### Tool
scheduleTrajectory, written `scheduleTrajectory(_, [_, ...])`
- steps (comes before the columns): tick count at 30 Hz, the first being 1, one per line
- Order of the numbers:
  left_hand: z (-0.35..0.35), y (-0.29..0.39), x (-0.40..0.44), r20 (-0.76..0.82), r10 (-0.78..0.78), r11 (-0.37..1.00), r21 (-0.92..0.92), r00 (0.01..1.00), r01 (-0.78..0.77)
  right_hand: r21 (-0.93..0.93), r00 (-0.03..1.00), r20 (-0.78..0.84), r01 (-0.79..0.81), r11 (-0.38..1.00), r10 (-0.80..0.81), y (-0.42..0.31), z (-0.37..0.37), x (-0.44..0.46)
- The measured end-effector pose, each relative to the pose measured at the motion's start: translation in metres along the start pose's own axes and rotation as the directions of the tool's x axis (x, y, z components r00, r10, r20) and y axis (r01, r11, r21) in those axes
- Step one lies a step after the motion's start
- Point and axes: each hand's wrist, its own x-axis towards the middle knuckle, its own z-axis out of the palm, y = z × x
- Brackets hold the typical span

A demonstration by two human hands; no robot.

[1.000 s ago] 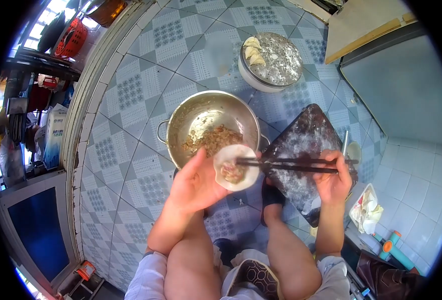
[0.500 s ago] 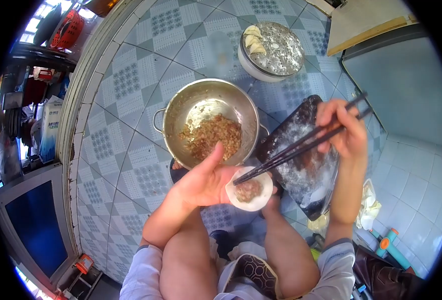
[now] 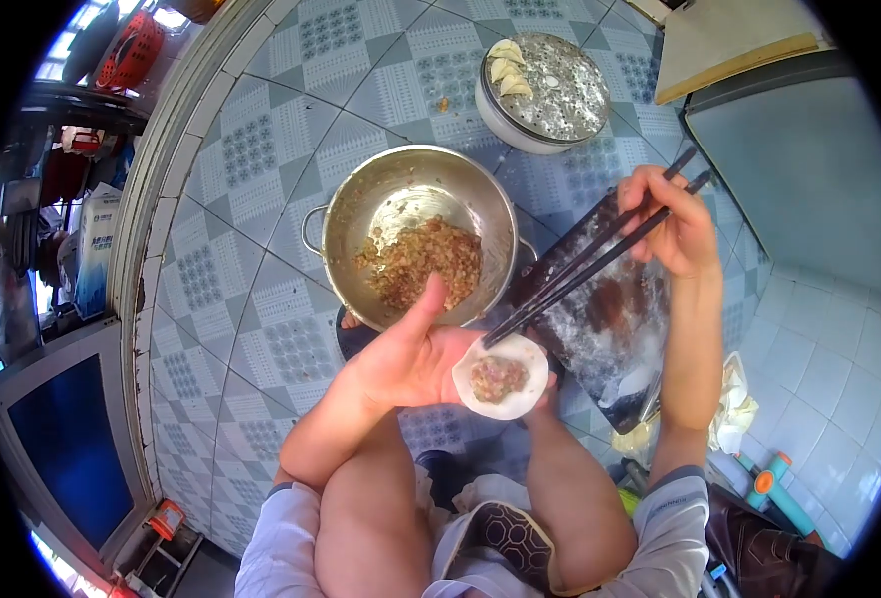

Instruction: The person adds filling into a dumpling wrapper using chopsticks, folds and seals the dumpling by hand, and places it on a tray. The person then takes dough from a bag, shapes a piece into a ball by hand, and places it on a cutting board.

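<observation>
Ngl, from here, tip pressure from the chopsticks pinched in the right hand could rip that filled wrapper, just below frame centre on the spread left hand.

the chopsticks have swung from level to slanting, tips now off the filling, at the upper-left rim of the wrapper.

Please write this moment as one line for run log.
left hand: supports wrapper with filling | right hand: holds chopsticks, tips at wrapper's edge | pot: minced mixture inside
</observation>
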Motion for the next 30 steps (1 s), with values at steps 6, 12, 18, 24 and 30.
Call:
scheduleTrajectory(6, [0.001,0.004,0.0,-0.052,0.043,0.999,-0.011,0.998,-0.044,0.02,1.0,-0.021,-0.009,1.0,0.01,0.009,0.006,-0.009])
scheduleTrajectory(12, [-0.005,0.021,-0.023,-0.186,0.263,0.96,-0.048,0.947,-0.276,0.03,0.906,-0.317,0.305,0.952,-0.28,0.022,-0.008,-0.026])
scheduleTrajectory(18, [0.013,0.036,-0.049,-0.383,0.684,0.676,0.012,0.621,-0.737,-0.934,0.86,0.202,0.313,0.173,-0.468,0.143,0.117,-0.033])
scheduleTrajectory(24, [0.024,0.032,-0.063,-0.376,0.71,0.611,-0.091,0.595,-0.786,-0.876,0.885,0.435,0.375,-0.303,-0.164,0.284,0.105,-0.012])
scheduleTrajectory(30, [0.033,0.031,-0.07,-0.204,0.695,0.65,-0.232,0.689,-0.724,-0.792,0.818,0.546,0.434,-0.428,-0.179,0.27,0.099,-0.019])
